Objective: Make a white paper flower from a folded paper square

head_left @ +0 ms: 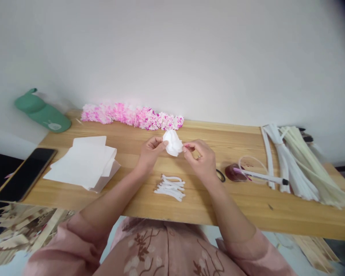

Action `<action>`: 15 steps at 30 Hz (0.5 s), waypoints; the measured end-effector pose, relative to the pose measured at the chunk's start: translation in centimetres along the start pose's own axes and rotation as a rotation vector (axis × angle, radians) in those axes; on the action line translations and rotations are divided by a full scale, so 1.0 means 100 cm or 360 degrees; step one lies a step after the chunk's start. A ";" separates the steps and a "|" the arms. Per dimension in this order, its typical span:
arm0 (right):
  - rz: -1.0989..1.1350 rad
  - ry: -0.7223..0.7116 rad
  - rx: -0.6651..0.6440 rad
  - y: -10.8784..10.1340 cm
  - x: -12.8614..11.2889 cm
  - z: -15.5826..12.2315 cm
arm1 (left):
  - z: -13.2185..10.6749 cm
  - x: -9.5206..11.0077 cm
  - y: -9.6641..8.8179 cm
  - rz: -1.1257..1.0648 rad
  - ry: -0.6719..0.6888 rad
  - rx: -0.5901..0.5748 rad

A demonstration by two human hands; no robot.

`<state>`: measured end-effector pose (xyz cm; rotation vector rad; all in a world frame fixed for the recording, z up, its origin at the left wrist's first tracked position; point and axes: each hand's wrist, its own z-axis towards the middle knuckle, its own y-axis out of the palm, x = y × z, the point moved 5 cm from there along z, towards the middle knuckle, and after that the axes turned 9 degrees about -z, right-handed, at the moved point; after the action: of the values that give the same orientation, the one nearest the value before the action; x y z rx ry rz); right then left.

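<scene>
Both of my hands are raised a little above the wooden table at its middle. My left hand pinches the left side of a small crumpled white tissue flower. The fingers of my right hand pinch its right side. Below my hands lies a small pile of white folded strips. A row of pink and white paper flowers lines the table's far edge against the wall.
A stack of white tissue sheets lies at the left, with a dark phone beyond it. A green cap sits at the far left. At the right are a dark red dish, a pen and long white sticks.
</scene>
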<state>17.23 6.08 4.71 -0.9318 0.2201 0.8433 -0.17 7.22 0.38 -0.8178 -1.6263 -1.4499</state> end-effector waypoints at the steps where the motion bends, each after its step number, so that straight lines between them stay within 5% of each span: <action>1: 0.0005 0.0017 0.0001 -0.001 0.000 0.001 | 0.002 0.000 -0.002 -0.0028 -0.0002 0.0024; 15: 0.0047 0.0035 -0.0147 0.005 0.001 -0.001 | -0.004 0.002 0.003 0.0137 0.0097 -0.0076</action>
<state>16.97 6.24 4.27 -1.0269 0.2156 0.8766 0.09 6.86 0.74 -0.8519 -1.4980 -1.4443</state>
